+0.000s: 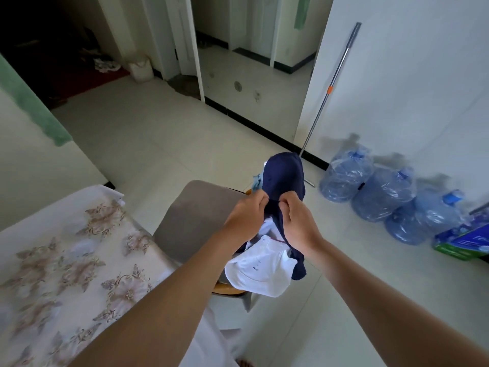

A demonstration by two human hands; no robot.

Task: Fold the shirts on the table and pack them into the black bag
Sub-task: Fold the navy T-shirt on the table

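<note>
Shirt [284,176] in left hand [246,218], right hand [299,225]

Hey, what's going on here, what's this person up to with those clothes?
A person beside a padded chair grips a dark blue garment with both hands: the left hand and the right hand pinch it close together, holding it up over the chair. White cloth hangs below the hands; whether it is a separate piece is unclear. The floral-covered table is at the left. Nothing looks folded yet, and no black bag is in view.
</note>
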